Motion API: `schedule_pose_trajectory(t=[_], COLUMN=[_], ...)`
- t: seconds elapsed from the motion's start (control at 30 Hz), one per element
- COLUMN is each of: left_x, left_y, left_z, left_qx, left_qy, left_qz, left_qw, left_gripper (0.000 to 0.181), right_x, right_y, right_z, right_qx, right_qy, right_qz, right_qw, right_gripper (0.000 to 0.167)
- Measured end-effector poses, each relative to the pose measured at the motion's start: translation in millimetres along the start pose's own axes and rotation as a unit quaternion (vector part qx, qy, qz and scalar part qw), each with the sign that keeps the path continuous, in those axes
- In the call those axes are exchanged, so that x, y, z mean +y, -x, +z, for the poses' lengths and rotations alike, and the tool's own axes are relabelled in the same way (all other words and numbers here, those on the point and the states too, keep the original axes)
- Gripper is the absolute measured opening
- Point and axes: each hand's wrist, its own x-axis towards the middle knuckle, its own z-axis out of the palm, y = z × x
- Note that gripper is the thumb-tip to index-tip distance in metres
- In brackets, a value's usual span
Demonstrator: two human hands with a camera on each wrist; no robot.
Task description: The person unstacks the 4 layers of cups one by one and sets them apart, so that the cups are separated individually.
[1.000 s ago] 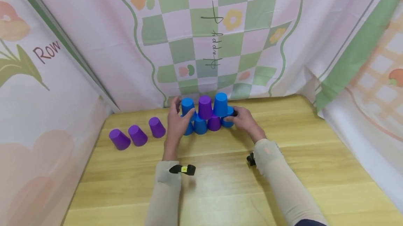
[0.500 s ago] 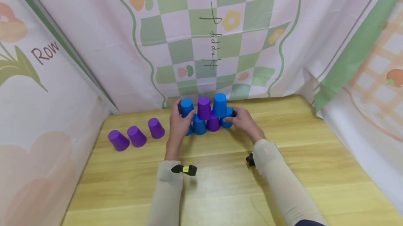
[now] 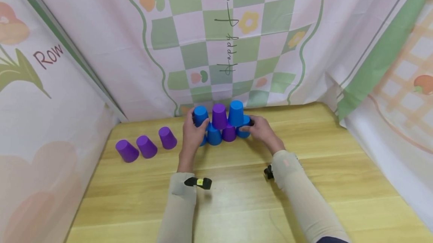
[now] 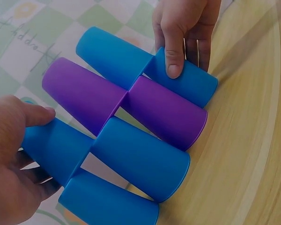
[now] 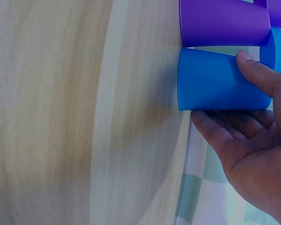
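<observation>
Tapered blue and purple cups (image 3: 219,117) stand inverted near the worktop (image 3: 233,201)'s back edge. The left hand (image 3: 193,134) grips an upper blue cup (image 3: 201,113), the right hand (image 3: 265,131) a lower blue cup (image 5: 215,79).

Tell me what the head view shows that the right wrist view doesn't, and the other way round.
Head view only: the left hand gripping the upper row's left-end blue cup, and three purple cups standing off to the left.

Right wrist view only: the palm side of the right hand.

Both: the right hand's grip on the lower row's right-end blue cup, the neighbouring purple cup, and the wooden table.
</observation>
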Motion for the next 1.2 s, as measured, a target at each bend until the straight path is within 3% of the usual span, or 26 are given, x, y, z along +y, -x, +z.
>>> schedule_pose_trajectory(t=[0.53,0.8,1.2], left_x=[1.1,2.2,0.4], left_y=[2.8,11.0,24.1], left_z=[-3.0,-18.4,-37.4], left_qx=[0.001,0.006,0.013], left_qy=[-0.002,0.008,0.016], left_qz=[0.018,0.012,-0.023], left_qw=[0.9998,0.9999,0.9995], left_gripper=[0.059,0.057,0.06], right_x=[1,0,-1], right_y=[0.6,-0.6,-0.5], right_z=[-1,-1,-1], right_qx=[0.001,-0.001,-0.004], right_qy=[-0.004,-0.005,-0.001], right_qz=[0.001,-0.002,0.002], right_qw=[1.0,1.0,1.0], right_gripper=[0.032,0.033,0.036])
